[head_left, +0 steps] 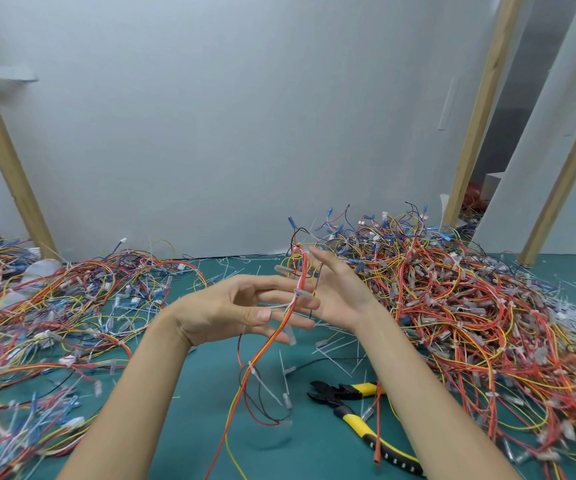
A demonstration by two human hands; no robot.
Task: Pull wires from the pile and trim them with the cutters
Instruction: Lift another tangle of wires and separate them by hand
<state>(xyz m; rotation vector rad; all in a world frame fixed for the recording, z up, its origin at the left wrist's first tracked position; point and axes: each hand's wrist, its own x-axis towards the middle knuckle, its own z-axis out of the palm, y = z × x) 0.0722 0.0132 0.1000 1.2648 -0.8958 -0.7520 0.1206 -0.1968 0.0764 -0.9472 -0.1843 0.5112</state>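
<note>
Both hands are up over the middle of the table, and I've got a clear look at them. Left hand (227, 308) is spread, fingers stretched out to the right, and a bundle of wires (281, 323) runs across those fingers. Right hand (335, 294) is flat and relaxed, palm turned left, fingers pointing up and away, right beside the top of the bundle. Red, orange, yellow and white strands hang from the hands, drop toward the near edge and loop just above the green table (193, 410).

Cutters (336, 396), yellow and black handles, lie on the table near right, partly under the right forearm, with nobody's hand on them. A loose red wire crosses their handles.

Big pile (470, 306) of tangled wires fills the right side, reaching to the far wall. Another spread of wires (54, 306) covers the left. White cut ties (335, 355) litter the table between them.
</note>
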